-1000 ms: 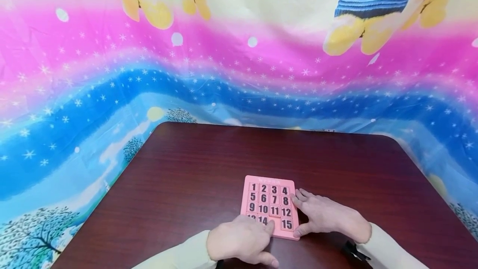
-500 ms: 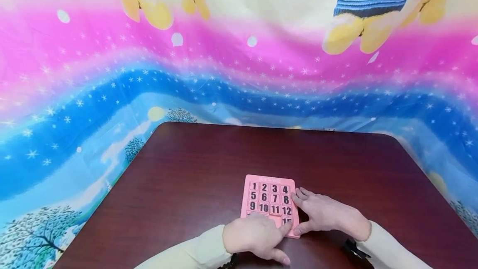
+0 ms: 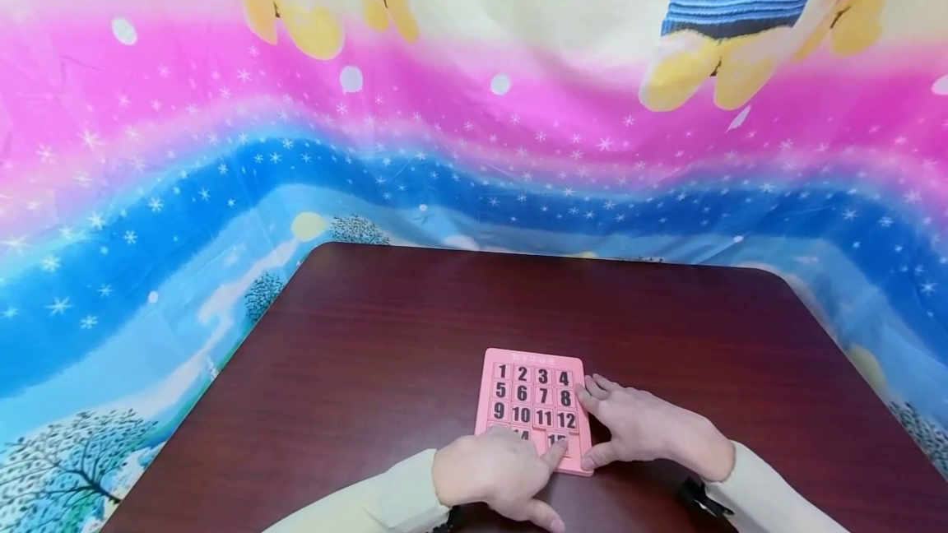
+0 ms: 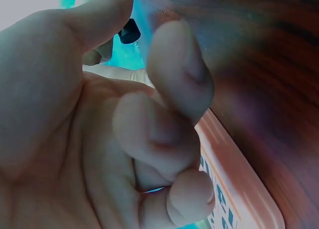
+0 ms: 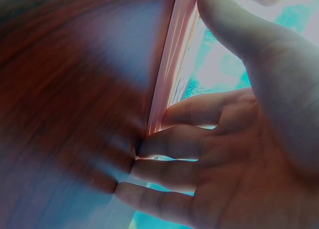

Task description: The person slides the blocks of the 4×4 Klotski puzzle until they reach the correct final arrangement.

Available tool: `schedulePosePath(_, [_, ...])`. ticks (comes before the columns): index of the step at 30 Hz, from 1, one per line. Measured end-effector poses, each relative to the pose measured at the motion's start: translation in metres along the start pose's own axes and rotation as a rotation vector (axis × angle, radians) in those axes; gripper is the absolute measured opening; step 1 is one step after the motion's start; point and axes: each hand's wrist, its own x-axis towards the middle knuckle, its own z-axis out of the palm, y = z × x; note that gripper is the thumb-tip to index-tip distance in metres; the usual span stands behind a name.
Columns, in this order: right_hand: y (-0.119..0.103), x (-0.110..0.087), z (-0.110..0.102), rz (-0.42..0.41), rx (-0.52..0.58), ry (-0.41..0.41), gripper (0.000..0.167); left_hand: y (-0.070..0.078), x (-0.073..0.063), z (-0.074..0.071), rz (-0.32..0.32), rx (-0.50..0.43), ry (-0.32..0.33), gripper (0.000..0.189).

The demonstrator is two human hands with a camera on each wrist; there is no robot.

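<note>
A pink number slide puzzle [image 3: 485, 393] lies on the brown table, with rows 1 to 12 in order. In its bottom row, tile 15 [image 3: 553, 439] sits between the third and fourth columns; 14 is partly covered and the bottom-left tile is hidden. My left hand [image 3: 492, 471] reaches over the near edge, its straight index fingertip on tile 15 and its thumb held out to the side. Beside the puzzle's right edge, my right hand [image 3: 637, 422] rests with straight fingers along it and the thumb at the near corner. The right wrist view shows these fingers against the puzzle's side [image 5: 167, 74].
Around the puzzle spreads the dark brown tabletop [image 3: 400, 319] with rounded far corners. A colourful printed cloth [image 3: 474, 122] hangs behind it and along the sides. A black strap [image 3: 704, 498] shows at the right wrist.
My left index finger has moved right from the gap beside tile 14 onto tile 15, then slid left with it. Tile 15 has shifted partway left. My right hand stays in place.
</note>
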Motion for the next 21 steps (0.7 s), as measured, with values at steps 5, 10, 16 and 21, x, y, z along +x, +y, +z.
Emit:
schedulePosePath(5, [-0.002,0.003,-0.001,0.016,0.015,-0.018,0.102,-0.006,-0.005,0.0,-0.009,-0.02,-0.002,0.088])
schedulePosePath(10, [-0.003,0.004,-0.002,0.011,0.004,-0.021,0.102,-0.011,-0.01,0.002,-0.01,-0.045,0.009,0.087])
schedulePosePath(16, [-0.004,0.003,-0.004,0.019,-0.003,-0.027,0.102,-0.019,-0.017,-0.004,0.047,-0.069,-0.005,0.084])
schedulePosePath(21, [-0.001,0.006,-0.022,0.036,-0.027,-0.041,0.097,-0.038,-0.019,-0.036,0.082,-0.072,0.031,0.077])
